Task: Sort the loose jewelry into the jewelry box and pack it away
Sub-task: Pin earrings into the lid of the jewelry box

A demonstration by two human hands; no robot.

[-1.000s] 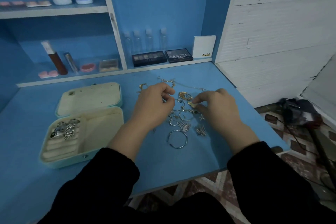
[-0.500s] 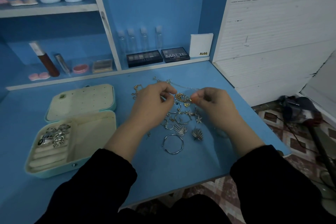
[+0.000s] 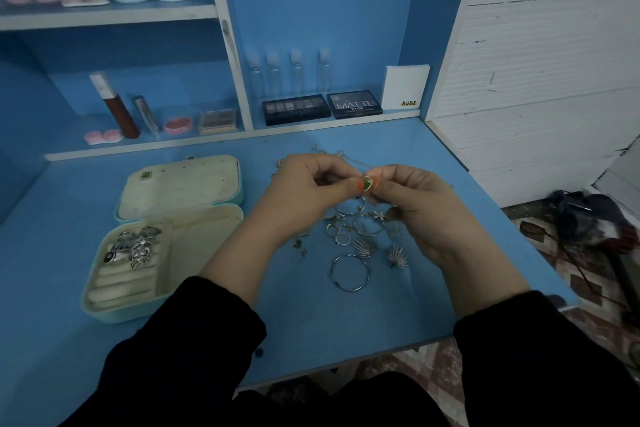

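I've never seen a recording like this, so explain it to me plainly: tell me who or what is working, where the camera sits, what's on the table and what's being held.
No machine here: a person works with two bare hands. The camera sits on their head and looks forward and down, so you see their dark sleeves and both hands from above. The left hand and right hand meet over the blue table and together pinch a small green piece with a gold rim. Beneath them lies a pile of loose jewelry, silver hoops and leaf shapes, with a large hoop nearest the person. To the left stands an open jewelry box; a cluster of rings sits in its left compartment. On the shelf behind lie makeup palettes.
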